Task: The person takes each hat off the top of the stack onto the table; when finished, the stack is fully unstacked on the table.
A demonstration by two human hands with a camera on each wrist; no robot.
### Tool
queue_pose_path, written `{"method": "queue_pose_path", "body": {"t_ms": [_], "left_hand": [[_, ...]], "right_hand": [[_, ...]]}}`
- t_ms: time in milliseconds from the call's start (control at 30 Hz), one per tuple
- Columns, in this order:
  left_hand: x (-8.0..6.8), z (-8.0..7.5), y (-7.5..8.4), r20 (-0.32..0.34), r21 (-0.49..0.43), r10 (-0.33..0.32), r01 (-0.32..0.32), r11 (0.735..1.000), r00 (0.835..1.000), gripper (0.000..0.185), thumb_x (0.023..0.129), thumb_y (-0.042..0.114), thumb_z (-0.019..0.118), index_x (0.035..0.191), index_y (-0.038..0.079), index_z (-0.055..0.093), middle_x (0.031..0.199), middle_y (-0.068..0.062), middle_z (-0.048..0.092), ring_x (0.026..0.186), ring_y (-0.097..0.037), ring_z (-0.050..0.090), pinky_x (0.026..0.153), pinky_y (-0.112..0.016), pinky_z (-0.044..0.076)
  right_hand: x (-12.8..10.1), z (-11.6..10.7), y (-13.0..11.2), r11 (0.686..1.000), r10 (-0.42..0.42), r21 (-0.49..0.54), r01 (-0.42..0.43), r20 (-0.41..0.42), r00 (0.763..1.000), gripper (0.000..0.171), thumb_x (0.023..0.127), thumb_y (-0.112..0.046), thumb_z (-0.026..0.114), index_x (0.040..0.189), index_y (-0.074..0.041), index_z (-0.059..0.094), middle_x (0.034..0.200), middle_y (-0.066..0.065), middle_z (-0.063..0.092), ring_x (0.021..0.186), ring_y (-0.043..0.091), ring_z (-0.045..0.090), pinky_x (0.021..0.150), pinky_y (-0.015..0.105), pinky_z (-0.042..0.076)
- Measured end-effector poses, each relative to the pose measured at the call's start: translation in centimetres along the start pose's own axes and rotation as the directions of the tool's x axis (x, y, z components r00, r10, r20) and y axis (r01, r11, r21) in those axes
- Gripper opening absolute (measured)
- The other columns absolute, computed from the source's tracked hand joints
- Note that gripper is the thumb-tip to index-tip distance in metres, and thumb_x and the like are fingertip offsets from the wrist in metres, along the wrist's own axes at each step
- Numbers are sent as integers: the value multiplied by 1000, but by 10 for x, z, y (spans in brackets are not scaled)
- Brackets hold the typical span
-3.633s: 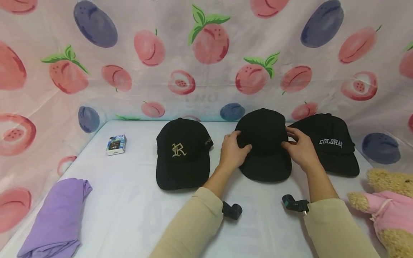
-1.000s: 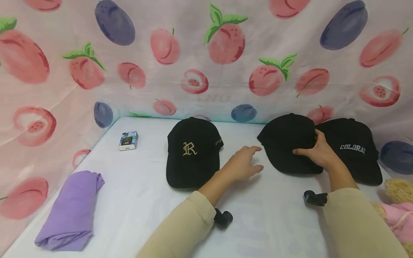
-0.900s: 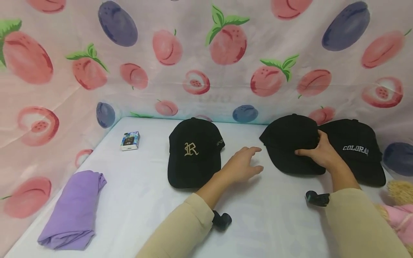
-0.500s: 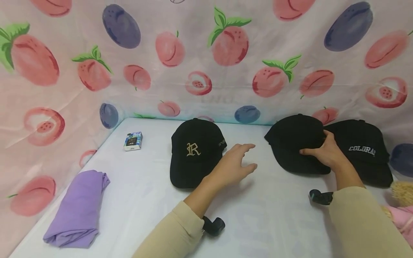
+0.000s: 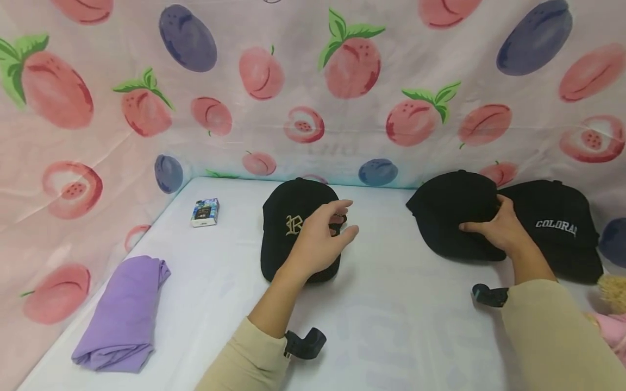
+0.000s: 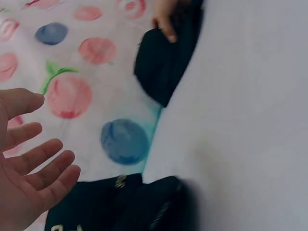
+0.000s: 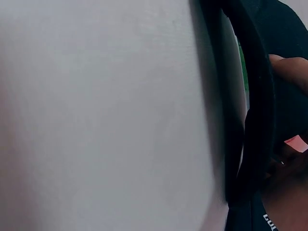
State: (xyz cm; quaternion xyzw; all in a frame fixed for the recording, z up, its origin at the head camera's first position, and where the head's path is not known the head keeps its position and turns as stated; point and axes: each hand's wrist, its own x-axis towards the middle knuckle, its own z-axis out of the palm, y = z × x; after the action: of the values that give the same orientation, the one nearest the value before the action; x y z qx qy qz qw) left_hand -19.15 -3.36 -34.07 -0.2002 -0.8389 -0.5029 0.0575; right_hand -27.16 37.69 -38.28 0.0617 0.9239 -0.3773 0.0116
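Three black caps lie on the white table point(image 5: 391, 304). My left hand point(image 5: 333, 227) hovers with relaxed, spread fingers over the right side of the cap with a gold R point(image 5: 283, 233) and holds nothing. In the left wrist view that hand's point(image 6: 33, 163) palm is bare above the R cap point(image 6: 106, 207). My right hand point(image 5: 486, 225) grips the crown of the plain black cap point(image 5: 447, 212), thumb in front, fingers over its right side. This cap overlaps the cap lettered COLORA point(image 5: 557, 228). The right wrist view shows only the plain cap's brim point(image 7: 250, 120) close up.
A folded purple cloth point(image 5: 122, 315) lies at the front left. A small printed box point(image 5: 204, 212) sits at the back left. A plush bear in pink point(image 5: 611, 320) is at the right edge. Fruit-print fabric point(image 5: 313, 81) walls in the back and left.
My left hand let go of the plain cap and moved left to above the R cap. My right hand slid the plain cap right, against the lettered cap.
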Motion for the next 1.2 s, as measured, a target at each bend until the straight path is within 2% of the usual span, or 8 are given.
{"method": "queue_pose_path", "body": {"t_ms": [133, 300, 467, 733, 1000, 1200], "left_hand": [[-1, -15, -1, -78, -7, -8, 7, 1000, 997, 48, 99, 21, 67, 145, 12, 58, 134, -11, 63, 126, -28, 62, 101, -48, 54], [-1, -34, -5, -181, -13, -39, 37, 999, 983, 42, 98, 21, 68, 139, 13, 63, 128, -11, 67, 118, -25, 66, 97, -45, 55], [-3, -52, -9, -238, -51, -67, 56, 997, 969, 37, 98, 20, 67, 134, 10, 67, 120, -8, 70, 109, -23, 69, 94, -41, 56], [-8, -75, -16, -296, -77, -127, 109, 991, 947, 39, 99, 19, 67, 136, 10, 65, 125, -11, 69, 114, -26, 66, 97, -45, 55], [-11, -90, -24, -305, -71, -188, 175, 982, 934, 42, 99, 22, 66, 140, 11, 63, 128, -11, 67, 122, -28, 64, 98, -48, 55], [-13, -97, -31, -309, -75, -236, 224, 972, 921, 44, 99, 23, 66, 141, 14, 62, 129, -12, 66, 123, -30, 64, 100, -47, 55]], "right_hand": [[1, 0, -3, 1000, 3, -4, -3, 2, 1000, 124, 91, -38, 76, 158, 5, -19, 162, 44, -3, 150, 62, 6, 119, 74, 12], [4, -1, -7, 1000, 2, -7, -2, 11, 1000, 125, 90, -37, 78, 159, 4, -19, 163, 43, -2, 151, 62, 7, 119, 74, 13], [5, -4, -7, 1000, 13, -22, -12, 20, 1000, 126, 90, -41, 77, 159, 4, -19, 163, 43, -1, 150, 62, 7, 119, 74, 14], [4, -5, -5, 999, 1, -32, -1, -2, 1000, 125, 90, -40, 78, 159, 6, -16, 163, 43, -1, 151, 61, 8, 120, 74, 13], [1, -2, -2, 1000, -21, -18, 20, -24, 999, 125, 90, -41, 78, 161, 4, -14, 165, 40, -3, 151, 61, 7, 119, 75, 11], [0, 2, -3, 998, -45, 36, 47, -54, 998, 125, 90, -43, 78, 163, -2, -14, 168, 35, -4, 153, 58, 7, 120, 74, 11]]}}
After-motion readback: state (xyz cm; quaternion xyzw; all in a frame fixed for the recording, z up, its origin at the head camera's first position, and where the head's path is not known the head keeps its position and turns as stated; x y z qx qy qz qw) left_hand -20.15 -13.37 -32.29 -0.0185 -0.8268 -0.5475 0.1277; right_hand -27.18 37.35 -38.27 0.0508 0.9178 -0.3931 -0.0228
